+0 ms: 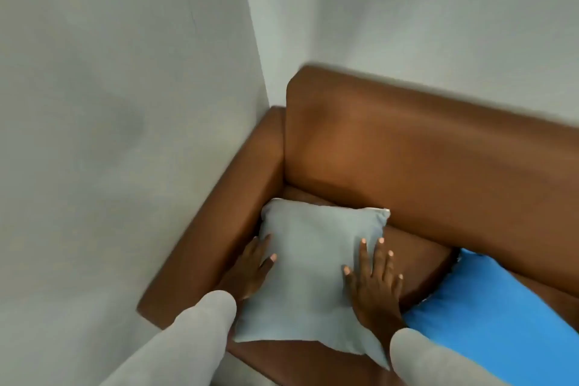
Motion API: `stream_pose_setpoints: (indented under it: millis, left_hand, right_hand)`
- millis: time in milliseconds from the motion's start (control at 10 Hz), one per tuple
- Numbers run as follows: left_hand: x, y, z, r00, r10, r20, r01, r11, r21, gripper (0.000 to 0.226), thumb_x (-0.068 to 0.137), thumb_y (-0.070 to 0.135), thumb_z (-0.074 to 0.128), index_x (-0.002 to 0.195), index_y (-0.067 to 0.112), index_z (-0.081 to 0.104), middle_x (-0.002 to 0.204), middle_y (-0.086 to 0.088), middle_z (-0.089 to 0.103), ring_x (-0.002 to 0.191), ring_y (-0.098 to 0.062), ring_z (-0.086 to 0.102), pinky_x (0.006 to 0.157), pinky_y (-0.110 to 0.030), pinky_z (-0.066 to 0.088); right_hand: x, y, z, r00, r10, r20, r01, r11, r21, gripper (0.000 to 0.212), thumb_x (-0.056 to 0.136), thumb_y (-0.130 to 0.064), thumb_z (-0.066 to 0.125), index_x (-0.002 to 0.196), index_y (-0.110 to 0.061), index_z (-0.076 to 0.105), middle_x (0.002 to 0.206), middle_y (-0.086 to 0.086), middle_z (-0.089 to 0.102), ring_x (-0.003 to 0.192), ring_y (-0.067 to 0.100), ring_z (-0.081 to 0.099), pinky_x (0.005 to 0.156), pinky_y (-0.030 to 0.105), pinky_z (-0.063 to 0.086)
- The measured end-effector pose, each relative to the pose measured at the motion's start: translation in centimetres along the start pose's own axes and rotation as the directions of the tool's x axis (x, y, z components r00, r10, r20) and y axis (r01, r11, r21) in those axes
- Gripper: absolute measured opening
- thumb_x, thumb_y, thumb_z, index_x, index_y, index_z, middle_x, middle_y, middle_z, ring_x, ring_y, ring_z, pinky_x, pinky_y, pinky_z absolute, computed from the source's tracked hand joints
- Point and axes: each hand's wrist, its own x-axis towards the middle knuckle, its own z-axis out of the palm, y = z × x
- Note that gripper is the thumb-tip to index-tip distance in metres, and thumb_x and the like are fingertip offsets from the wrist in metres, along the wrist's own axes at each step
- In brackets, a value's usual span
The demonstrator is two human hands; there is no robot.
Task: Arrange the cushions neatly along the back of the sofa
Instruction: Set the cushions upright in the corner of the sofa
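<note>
Head view, the only one. Seen from above: a brown sofa, tucked into a corner of pale walls, armrest along the left. Flat on the seat, near the armrest end, a pale grey cushion; far edge close to the backrest but not yet leaning on it, near corner hanging toward the front edge of the seat.

Left hand pressed against the cushion's left side, between cushion and armrest, thumb on top, the other fingers mostly hidden beneath or behind the fabric (so whether closed on the edge or only cupping it, cannot tell for sure). Right hand laid flat on the cushion's right half, fingers spread and apart, palm down, clamped on nothing. Grey sleeves on both arms.

Judged as a two-sided hold for steering: one hand on each flank keeps a soft, floppy thing square while pushed or tipped back. Cushion thus between the two hands, its middle clear of both, its far edge ahead of the fingertips.

To the right, a bright blue cushion, lying on the seat, well clear of both hands, one corner close to the grey one's right edge. Probably next in line.

Some motion blur throughout; fine detail of seams not readable.

Likely still to do: stand the grey cushion upright against the backrest, in the corner.
</note>
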Motion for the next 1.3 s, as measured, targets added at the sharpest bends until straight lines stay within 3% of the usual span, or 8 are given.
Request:
stream_pose_setpoints:
  millis: [200, 500, 600, 700, 900, 1100, 1200, 1300]
  left_hand:
    - [2.7, -2.8, 1.6, 0.993, -0.023, 0.112, 0.033, 0.995, -0.089, 0.080, 0.112, 0.061, 0.037, 0.174, 0.044, -0.010, 0.186, 0.008, -0.014, 0.174, -0.021, -0.008, 0.141, -0.050, 0.004]
    - [2.4, 7.6, -3.7, 0.990, -0.120, -0.074, 0.035, 0.717, -0.696, 0.085, 0.099, 0.057, 0.067, 0.169, 0.014, 0.043, 0.178, -0.012, 0.038, 0.156, -0.025, 0.045, 0.125, -0.032, 0.031]
    - [4.8, 10.0, -6.2, 0.906, -0.268, -0.328, -0.163, 0.495, -0.854, 0.060, 0.112, 0.032, 0.049, 0.160, -0.004, 0.051, 0.141, -0.029, 0.068, 0.116, -0.032, 0.072, 0.096, -0.024, 0.057]
    - [8.1, 10.4, -10.3, 0.954, -0.297, 0.033, 0.222, 0.632, -0.742, 0.063, 0.105, 0.069, 0.045, 0.094, 0.022, 0.085, 0.082, -0.002, 0.066, 0.059, -0.013, 0.056, 0.050, -0.026, 0.043]
    - [13.0, 12.9, -3.2, 0.978, -0.185, -0.094, 0.102, 0.826, -0.555, 0.076, 0.110, 0.070, 0.026, 0.161, 0.022, 0.054, 0.159, -0.014, 0.060, 0.144, -0.037, 0.059, 0.117, -0.049, 0.048]
    - [12.5, 12.4, 0.6, 0.889, -0.141, -0.436, -0.134, 0.830, -0.542, 0.083, 0.090, 0.093, 0.035, 0.137, 0.029, 0.057, 0.126, -0.005, 0.066, 0.116, -0.019, 0.069, 0.099, -0.035, 0.053]
    - [11.2, 10.4, 1.9, 0.699, 0.173, -0.694, -0.217, 0.976, 0.024, 0.081, 0.107, 0.074, 0.039, 0.175, 0.040, 0.011, 0.178, -0.001, 0.021, 0.165, -0.028, 0.030, 0.128, -0.044, 0.030]
    - [12.6, 9.7, 4.1, 0.578, 0.756, -0.307, -0.463, 0.614, 0.639, 0.071, 0.117, 0.051, 0.031, 0.177, 0.032, -0.002, 0.187, 0.004, -0.004, 0.174, -0.020, -0.003, 0.139, -0.043, 0.005]
  right_hand:
    - [3.0, 0.9, 2.8, 0.972, 0.216, 0.096, -0.235, 0.845, 0.481, 0.052, 0.119, -0.040, 0.027, 0.167, -0.021, 0.030, 0.168, 0.042, 0.038, 0.141, 0.073, 0.049, 0.086, 0.071, 0.063]
    - [7.1, 4.9, -7.6, 0.939, 0.228, 0.256, -0.340, 0.537, 0.772, 0.037, 0.113, -0.042, 0.058, 0.148, -0.031, 0.065, 0.159, 0.008, 0.060, 0.133, 0.016, 0.068, 0.128, 0.043, 0.041]
    - [8.1, 6.7, -12.6, 0.889, 0.252, 0.383, -0.441, 0.240, 0.865, 0.045, 0.119, -0.029, 0.047, 0.150, -0.001, 0.064, 0.100, 0.009, 0.080, 0.056, 0.002, 0.073, 0.064, 0.023, 0.064]
    - [8.6, 6.7, -15.9, 0.860, 0.210, 0.465, -0.488, 0.075, 0.869, 0.056, 0.117, -0.054, 0.040, 0.128, -0.010, 0.073, 0.081, 0.008, 0.064, 0.044, 0.013, 0.056, 0.042, 0.027, 0.049]
    - [9.2, 3.4, -11.3, 0.846, 0.478, 0.237, -0.387, 0.245, 0.889, 0.068, 0.111, -0.073, 0.026, 0.096, -0.022, 0.068, 0.083, 0.000, 0.073, 0.079, 0.021, 0.061, 0.073, 0.035, 0.051]
    - [10.3, 2.7, -7.5, 0.810, 0.566, -0.152, -0.136, 0.433, 0.891, 0.073, 0.115, -0.067, 0.025, 0.172, -0.023, 0.036, 0.176, 0.007, 0.041, 0.163, 0.032, 0.037, 0.136, 0.052, 0.019]
    - [8.9, 1.1, -6.2, 0.713, 0.220, -0.666, 0.071, 0.922, 0.380, 0.071, 0.115, -0.060, 0.025, 0.178, -0.033, 0.007, 0.188, 0.002, 0.007, 0.172, 0.029, 0.014, 0.132, 0.055, 0.013]
    - [10.0, 0.1, -2.2, 0.692, -0.500, -0.521, 0.399, 0.866, -0.301, 0.071, 0.118, -0.043, 0.032, 0.179, -0.023, 0.001, 0.187, 0.005, -0.010, 0.174, 0.027, -0.003, 0.137, 0.056, 0.008]
